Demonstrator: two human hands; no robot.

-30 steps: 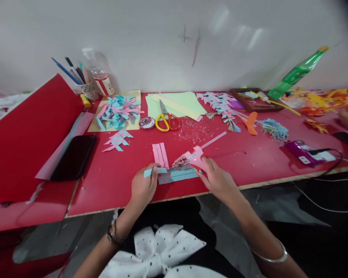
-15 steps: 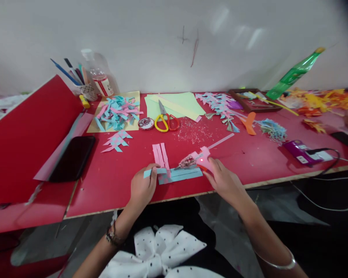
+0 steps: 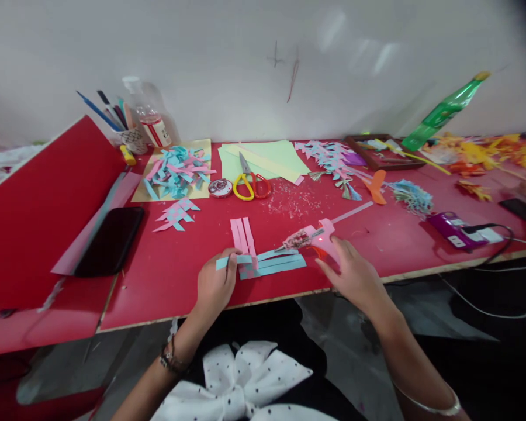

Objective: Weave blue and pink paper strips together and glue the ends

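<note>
Beyond the glue gun (image 3: 321, 236), a cup (image 3: 132, 142) holds pens (image 3: 99, 110), a tray (image 3: 397, 167) oddments (image 3: 376, 144).

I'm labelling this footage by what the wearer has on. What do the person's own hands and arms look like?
The left hand and right hand are ungloved, and no sleeves show on the forearms. A dark bracelet circles the left wrist, its finer detail too blurred to tell. A thin, silvery bangle is worn on the right forearm.
</note>
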